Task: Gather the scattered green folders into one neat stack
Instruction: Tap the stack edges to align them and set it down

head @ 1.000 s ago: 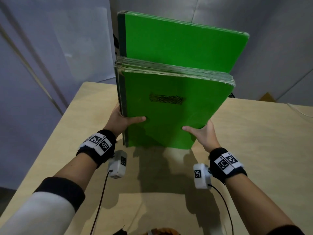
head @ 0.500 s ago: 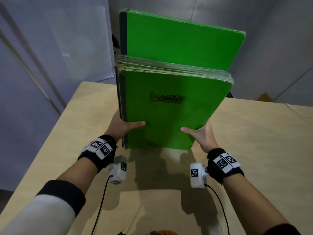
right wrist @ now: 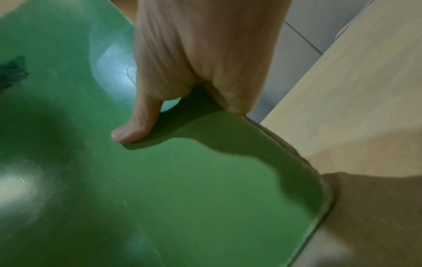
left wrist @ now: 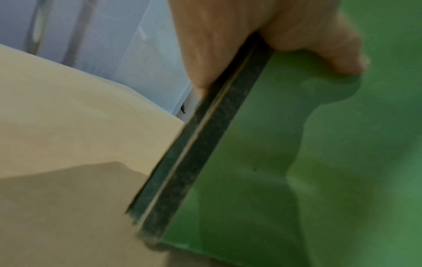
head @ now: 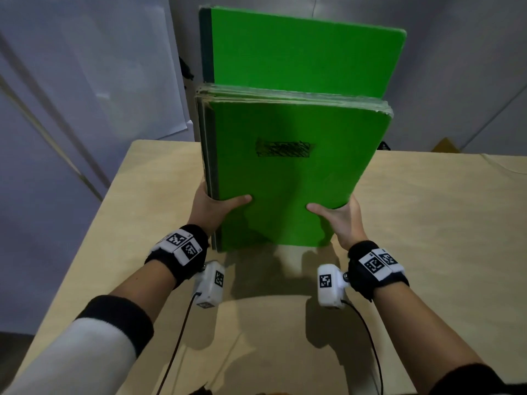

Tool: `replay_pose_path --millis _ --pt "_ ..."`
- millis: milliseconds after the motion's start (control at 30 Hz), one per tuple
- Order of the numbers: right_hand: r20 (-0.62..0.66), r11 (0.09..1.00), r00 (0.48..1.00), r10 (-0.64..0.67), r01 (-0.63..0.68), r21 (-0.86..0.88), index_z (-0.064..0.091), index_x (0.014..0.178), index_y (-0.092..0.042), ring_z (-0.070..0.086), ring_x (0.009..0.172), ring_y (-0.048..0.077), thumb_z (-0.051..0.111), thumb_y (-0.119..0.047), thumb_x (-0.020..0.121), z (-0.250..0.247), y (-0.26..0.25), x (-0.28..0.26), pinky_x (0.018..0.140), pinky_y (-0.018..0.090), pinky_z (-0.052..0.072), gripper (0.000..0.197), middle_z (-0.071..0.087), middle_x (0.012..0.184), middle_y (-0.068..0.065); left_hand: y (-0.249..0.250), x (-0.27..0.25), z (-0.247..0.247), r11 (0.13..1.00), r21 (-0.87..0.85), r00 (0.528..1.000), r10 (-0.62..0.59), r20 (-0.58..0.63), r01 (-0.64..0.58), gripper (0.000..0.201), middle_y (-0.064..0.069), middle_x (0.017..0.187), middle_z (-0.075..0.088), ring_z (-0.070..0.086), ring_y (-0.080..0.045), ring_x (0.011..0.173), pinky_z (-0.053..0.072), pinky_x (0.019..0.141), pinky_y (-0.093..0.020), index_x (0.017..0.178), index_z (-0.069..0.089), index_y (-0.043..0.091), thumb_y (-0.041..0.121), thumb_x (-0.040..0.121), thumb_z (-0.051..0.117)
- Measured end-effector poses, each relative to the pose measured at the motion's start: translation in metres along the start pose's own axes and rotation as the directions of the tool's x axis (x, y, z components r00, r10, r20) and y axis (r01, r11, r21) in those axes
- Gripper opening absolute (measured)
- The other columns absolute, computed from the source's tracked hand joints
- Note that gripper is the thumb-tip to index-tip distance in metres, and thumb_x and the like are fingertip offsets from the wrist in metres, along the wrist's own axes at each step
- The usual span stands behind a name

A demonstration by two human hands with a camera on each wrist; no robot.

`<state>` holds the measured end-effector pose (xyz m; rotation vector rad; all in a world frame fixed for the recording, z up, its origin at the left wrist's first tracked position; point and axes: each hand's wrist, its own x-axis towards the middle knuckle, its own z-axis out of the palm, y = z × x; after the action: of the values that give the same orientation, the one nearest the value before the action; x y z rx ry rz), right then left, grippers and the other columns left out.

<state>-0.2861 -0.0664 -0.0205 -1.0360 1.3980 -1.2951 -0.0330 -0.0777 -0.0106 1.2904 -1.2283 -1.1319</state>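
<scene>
A bundle of several green folders [head: 288,178] stands upright on its lower edge over the table, tilted slightly toward me. One folder at the back [head: 302,52] sticks up well above the others. My left hand [head: 212,208] grips the dark spine side [left wrist: 200,150], thumb across the front cover [left wrist: 319,162]. My right hand [head: 339,220] holds the opposite edge, its thumb [right wrist: 134,126] pressed on the front cover [right wrist: 182,189]. The fingers behind the bundle are hidden. A scribbled black label [head: 283,149] marks the front folder.
The light wooden table [head: 427,223] stretches right and toward me. Its left edge [head: 94,232] drops off beside grey wall panels [head: 85,81]. A small yellow object [head: 446,145] lies beyond the far table edge.
The bundle has shifted slightly downward and closer to the table, both hands keeping their grip. The tall back folder remains raised above the rest.
</scene>
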Motion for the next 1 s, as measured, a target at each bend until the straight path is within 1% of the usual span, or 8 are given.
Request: replay_pose_path --millis 100,267,367,500,600,733,933,1000 --pt "0.012 1.000 1.000 -0.017 0.017 -0.008 0.051 0.123 -0.002 0.069 0.091 0.009 0.076 0.008 0.066 -0.008 -0.004 0.002 0.081 0.024 0.056 0.063 0.068 0.106 0.002 0.004 0.000 0.008 0.997 -0.051 0.996 -0.060 -0.061 0.057 0.064 0.010 0.101 0.065 0.063 -0.002 0.089 0.056 0.066 -0.011 0.123 0.053 0.015 0.012 0.066 0.083" --pt "0.035 0.997 0.999 0.020 -0.017 -0.070 0.052 0.125 -0.003 0.066 0.102 0.022 0.081 -0.005 0.065 -0.041 -0.018 0.004 0.093 0.038 0.052 0.066 0.067 0.116 0.012 0.015 -0.009 0.039 0.985 -0.078 0.980 -0.163 -0.114 0.155 0.100 -0.009 0.118 0.068 0.065 -0.026 0.109 0.051 0.097 -0.046 0.122 0.058 0.013 0.051 0.035 0.089" --pt "0.041 0.992 0.995 0.090 -0.086 -0.090 0.052 0.125 -0.004 0.064 0.107 0.025 0.082 -0.010 0.065 -0.074 -0.023 -0.002 0.096 0.042 0.050 0.067 0.066 0.118 0.011 0.022 -0.016 0.069 0.976 -0.053 0.973 -0.214 -0.083 0.210 0.106 -0.012 0.110 0.070 0.069 -0.028 0.101 0.057 0.087 -0.044 0.121 0.059 0.005 0.054 0.032 0.089" --pt "-0.007 0.960 0.977 0.213 -0.211 -0.184 0.058 0.116 -0.003 0.063 0.104 0.024 0.080 -0.014 0.068 -0.124 -0.022 -0.010 0.097 0.039 0.048 0.054 0.068 0.110 0.011 0.020 -0.029 0.119 0.939 0.015 0.939 -0.341 -0.051 0.342 0.054 -0.010 0.085 0.067 0.065 -0.020 0.073 0.052 0.049 -0.022 0.099 0.060 -0.002 0.032 0.065 0.084" --pt "-0.039 0.906 0.947 0.318 -0.316 -0.281 0.058 0.081 -0.010 0.058 0.093 0.019 0.077 -0.016 0.072 -0.159 -0.024 -0.015 0.093 0.037 0.048 0.023 0.063 0.087 0.002 0.009 -0.032 0.160 0.889 0.061 0.891 -0.452 -0.030 0.453 0.063 -0.014 0.085 0.064 0.064 -0.027 0.077 0.052 0.059 -0.030 0.092 0.058 -0.006 0.045 0.063 0.082" --pt "-0.110 0.839 0.899 0.423 -0.435 -0.327 0.053 0.114 0.005 0.045 0.126 0.031 0.074 -0.016 0.077 -0.216 -0.026 -0.016 0.103 0.041 0.035 0.047 0.053 0.131 0.019 0.000 -0.036 0.222 0.824 0.137 0.834 -0.552 -0.024 0.550 0.053 -0.003 0.058 0.033 0.031 -0.017 0.048 0.025 0.046 -0.025 0.062 0.039 0.009 0.047 0.074 0.073" --pt "-0.167 0.749 0.842 0.512 -0.533 -0.393 0.030 0.139 0.007 0.029 0.139 0.038 0.076 -0.028 0.073 -0.294 -0.024 0.007 0.110 0.049 0.026 0.088 0.031 0.150 0.024 0.010 -0.026 0.305 0.770 0.230 0.772 -0.627 0.100 0.595 0.075 -0.004 0.053 0.038 0.034 -0.010 0.025 0.028 0.035 -0.016 0.120 0.052 -0.014 0.047 0.080 0.067" --pt "-0.189 0.728 0.834 0.519 -0.547 -0.413 0.031 0.140 0.007 0.031 0.138 0.039 0.076 -0.030 0.072 -0.316 -0.030 0.019 0.109 0.049 0.029 0.089 0.032 0.150 0.025 0.014 -0.020 0.330 0.767 0.248 0.765 -0.631 0.125 0.592 0.076 -0.008 0.066 0.047 0.042 -0.014 0.041 0.035 0.045 -0.023 0.127 0.047 -0.013 0.043 0.082 0.067"
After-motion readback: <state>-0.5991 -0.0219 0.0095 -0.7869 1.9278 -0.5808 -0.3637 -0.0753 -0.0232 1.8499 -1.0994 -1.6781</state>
